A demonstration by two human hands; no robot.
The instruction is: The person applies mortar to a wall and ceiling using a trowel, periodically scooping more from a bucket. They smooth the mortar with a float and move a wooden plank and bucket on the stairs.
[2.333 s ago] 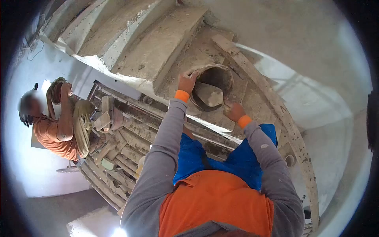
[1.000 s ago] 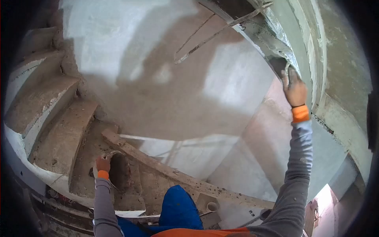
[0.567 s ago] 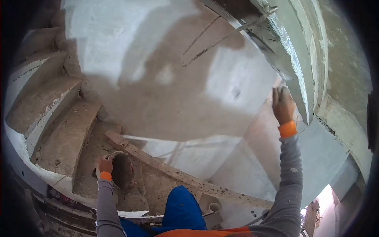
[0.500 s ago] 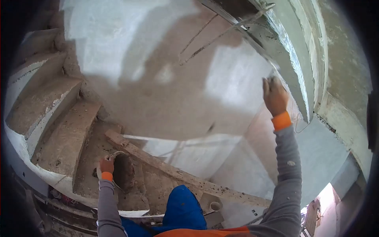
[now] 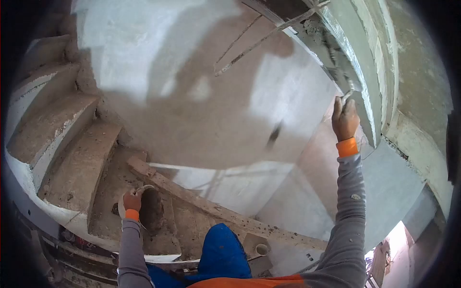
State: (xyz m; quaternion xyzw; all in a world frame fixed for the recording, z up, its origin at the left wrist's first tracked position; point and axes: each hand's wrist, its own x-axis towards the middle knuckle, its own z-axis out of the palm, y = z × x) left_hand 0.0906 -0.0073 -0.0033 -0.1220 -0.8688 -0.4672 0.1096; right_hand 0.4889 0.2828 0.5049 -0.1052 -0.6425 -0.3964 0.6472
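Note:
My right hand [image 5: 345, 120] is raised and closed around the handle of what looks like a trowel [image 5: 349, 91]. Its blade is blurred against the grey face of the curved overhead edge [image 5: 357, 72]. A rough patch of wet mortar [image 5: 314, 29] clings higher up on that face. Low on the left, my left hand [image 5: 132, 199] grips the pale rim of a bucket [image 5: 152, 211] that is tilted with its dark opening towards the right. The bucket is over the stair treads, and its contents cannot be made out.
Rough concrete steps [image 5: 77, 163] curve up along the left. A wooden plank [image 5: 206, 204] runs diagonally below the plastered wall [image 5: 201, 120]. Thin bars [image 5: 273, 36] jut out near the top. A small round pipe end [image 5: 261, 249] is beside my blue-clad knee [image 5: 223, 249].
My right hand has moved slightly right and down, and the tool now shows above it. More rough mortar shows on the overhead face. My left hand stays at the bucket rim.

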